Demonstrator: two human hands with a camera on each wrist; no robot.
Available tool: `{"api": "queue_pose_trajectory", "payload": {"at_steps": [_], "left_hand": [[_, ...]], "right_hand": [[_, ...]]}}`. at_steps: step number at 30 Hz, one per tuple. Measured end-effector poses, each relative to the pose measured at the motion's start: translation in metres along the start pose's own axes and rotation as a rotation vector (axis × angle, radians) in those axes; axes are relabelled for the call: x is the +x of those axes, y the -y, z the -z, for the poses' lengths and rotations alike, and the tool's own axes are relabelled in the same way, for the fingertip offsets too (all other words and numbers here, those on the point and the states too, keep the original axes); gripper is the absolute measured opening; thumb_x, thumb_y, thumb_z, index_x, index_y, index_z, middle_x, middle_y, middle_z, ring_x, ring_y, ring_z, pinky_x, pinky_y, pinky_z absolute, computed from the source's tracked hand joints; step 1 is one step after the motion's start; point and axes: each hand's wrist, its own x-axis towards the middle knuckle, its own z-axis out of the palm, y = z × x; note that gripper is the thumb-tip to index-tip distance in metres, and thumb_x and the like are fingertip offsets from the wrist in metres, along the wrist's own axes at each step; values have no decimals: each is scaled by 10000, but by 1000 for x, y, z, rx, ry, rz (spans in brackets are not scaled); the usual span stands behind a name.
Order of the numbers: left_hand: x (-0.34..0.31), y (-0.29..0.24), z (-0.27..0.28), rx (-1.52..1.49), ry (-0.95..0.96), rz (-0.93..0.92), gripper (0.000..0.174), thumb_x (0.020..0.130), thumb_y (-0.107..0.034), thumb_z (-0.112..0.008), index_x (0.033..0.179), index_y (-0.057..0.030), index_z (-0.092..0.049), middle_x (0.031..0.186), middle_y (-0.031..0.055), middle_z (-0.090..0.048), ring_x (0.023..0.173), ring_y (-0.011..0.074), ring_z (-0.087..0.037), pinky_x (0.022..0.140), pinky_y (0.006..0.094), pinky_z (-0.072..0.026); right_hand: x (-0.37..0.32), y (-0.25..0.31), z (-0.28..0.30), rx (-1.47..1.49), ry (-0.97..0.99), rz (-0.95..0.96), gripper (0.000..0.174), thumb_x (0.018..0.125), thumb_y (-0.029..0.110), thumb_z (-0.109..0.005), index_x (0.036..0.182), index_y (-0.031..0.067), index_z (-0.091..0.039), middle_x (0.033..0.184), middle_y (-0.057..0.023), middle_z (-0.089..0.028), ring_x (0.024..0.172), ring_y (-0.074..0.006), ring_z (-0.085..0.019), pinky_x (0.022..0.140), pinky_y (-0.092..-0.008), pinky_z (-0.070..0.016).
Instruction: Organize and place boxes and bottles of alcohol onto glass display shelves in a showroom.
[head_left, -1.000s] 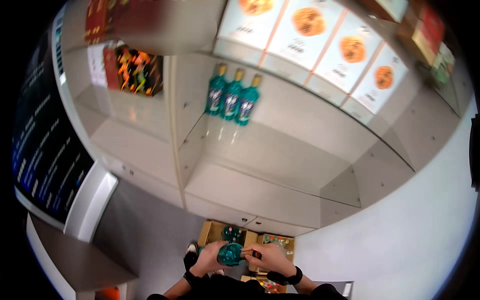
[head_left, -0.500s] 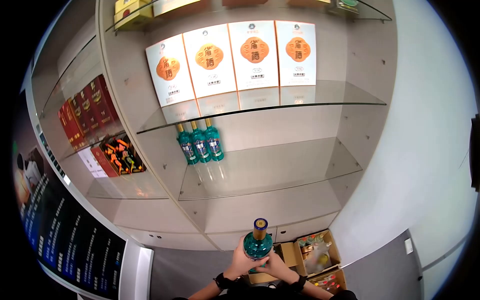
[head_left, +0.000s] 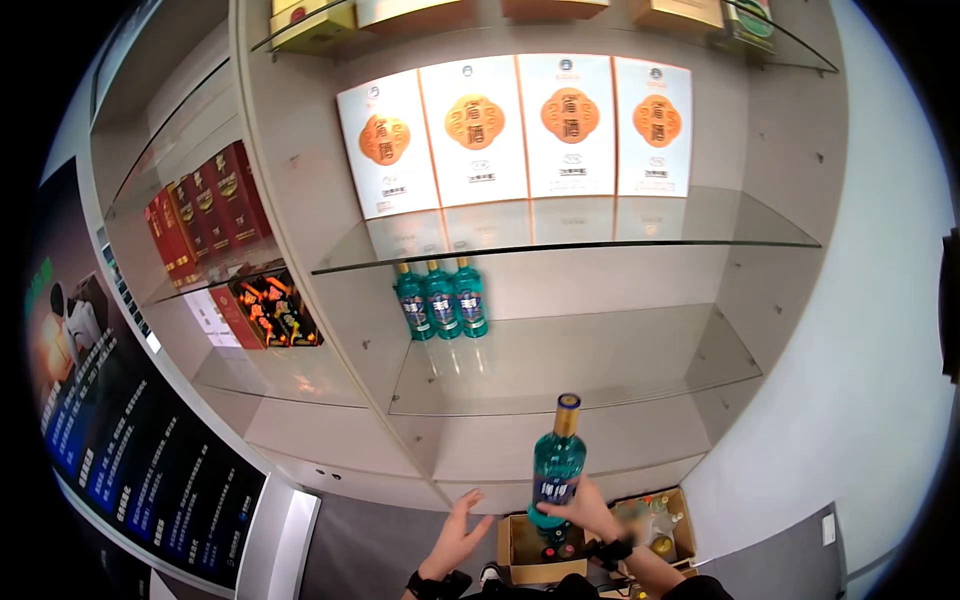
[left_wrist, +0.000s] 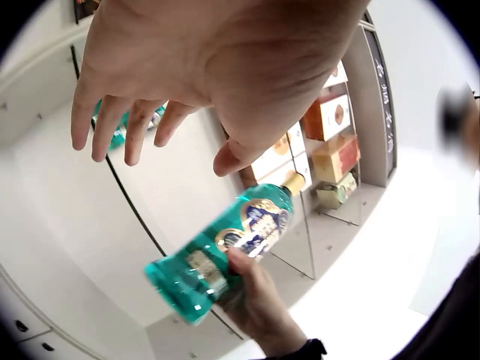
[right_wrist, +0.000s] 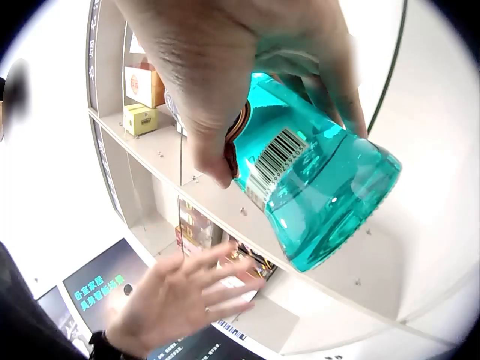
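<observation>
My right hand (head_left: 590, 512) grips a teal glass bottle (head_left: 558, 465) low on its body, thumb across the front. The bottle stands upright in the head view, its gold neck and dark cap pointing up and a dark label facing me. In the right wrist view a barcode shows near the base of the bottle (right_wrist: 337, 195). Apart from it, to the left, my left hand (head_left: 458, 540) holds nothing, its fingers spread; the left wrist view shows the palm of that left hand (left_wrist: 217, 67). Three matching teal bottles (head_left: 440, 305) stand in a row on a glass shelf (head_left: 600, 360).
White boxes with orange emblems (head_left: 520, 130) line the shelf above, whose glass front edge (head_left: 570, 250) juts over the bottles. Below my hands sit an open cardboard box (head_left: 545, 573) with bottles and another carton (head_left: 685, 520). Red boxes (head_left: 210, 210) fill the left bay.
Both hands held the bottle half a second ago; now the left hand has let go and moved left. The bottle, tilted sideways at first, has come upright and risen in the right hand.
</observation>
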Motion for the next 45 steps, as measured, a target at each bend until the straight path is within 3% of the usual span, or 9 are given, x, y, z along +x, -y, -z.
{"api": "queue_pose_trajectory", "payload": {"at_steps": [2, 7, 9, 16, 20, 23, 30, 39, 45], "left_hand": [[-26, 24, 14, -189, -135, 172, 467, 822, -152, -581, 1208, 22, -384, 1200, 173, -467, 1124, 265, -465, 937, 341, -360], [-94, 96, 43, -163, -396, 356, 404, 815, -83, -551, 1178, 13, -402, 1092, 160, -537, 1024, 247, -532, 846, 328, -434], [-107, 93, 54, -121, -448, 396, 380, 842, -52, -504, 1197, 6, -382, 1095, 173, -530, 1021, 229, -537, 825, 320, -455], [-113, 76, 72, -153, -594, 504, 362, 847, -55, -490, 1190, 1, -388, 1075, 174, -542, 1004, 253, -546, 805, 331, -463], [-116, 88, 78, -164, -592, 543, 382, 849, -78, -495, 1203, 5, -375, 1091, 183, -537, 1009, 269, -543, 820, 345, -462], [-110, 85, 88, -170, -556, 664, 391, 857, -90, -485, 1215, 13, -364, 1102, 193, -528, 1018, 284, -537, 828, 359, -461], [-108, 98, 97, -146, -521, 728, 393, 856, -89, -488, 1211, 19, -357, 1095, 190, -528, 1007, 284, -539, 832, 365, -459], [-110, 124, 92, -133, -534, 564, 395, 831, -56, -501, 1193, 28, -366, 1078, 189, -534, 994, 267, -548, 792, 348, -476], [-94, 129, 84, -105, -476, 608, 387, 829, -84, -516, 1180, 16, -387, 1054, 179, -549, 973, 290, -556, 768, 349, -475]], "right_hand": [[37, -12, 0, 61, 4, 69, 851, 580, 412, -781, 1169, -23, -348, 981, -183, -590, 901, -307, -599, 790, -362, -474], [107, 33, 19, 177, -56, 246, 775, 607, 319, -786, 1157, -23, -361, 1021, -163, -578, 947, -263, -582, 823, -360, -457], [138, 32, 17, 170, -115, 233, 656, 629, 220, -781, 1125, -1, -413, 1009, -119, -579, 930, -188, -568, 809, -327, -462], [229, 18, 6, 62, -197, 317, 663, 635, 245, -783, 1104, -24, -400, 1022, -143, -555, 924, -217, -565, 802, -327, -467], [254, 8, -4, -40, -218, 213, 759, 608, 266, -788, 1172, 1, -354, 1083, -168, -538, 981, -262, -555, 835, -360, -461], [274, -20, -16, 93, -235, 327, 709, 613, 248, -798, 1116, -17, -373, 1059, -159, -517, 980, -237, -532, 829, -347, -451], [281, -30, -26, 128, -261, 218, 731, 616, 229, -795, 1144, -2, -345, 1072, -160, -515, 993, -246, -527, 837, -354, -449], [284, -37, -24, -10, -278, 151, 814, 605, 284, -794, 1186, -3, -301, 1069, -198, -539, 969, -301, -561, 825, -377, -462], [286, -39, -24, 81, -227, 144, 827, 613, 357, -781, 1179, -19, -310, 1117, -233, -481, 1023, -342, -508, 847, -396, -432]]}}
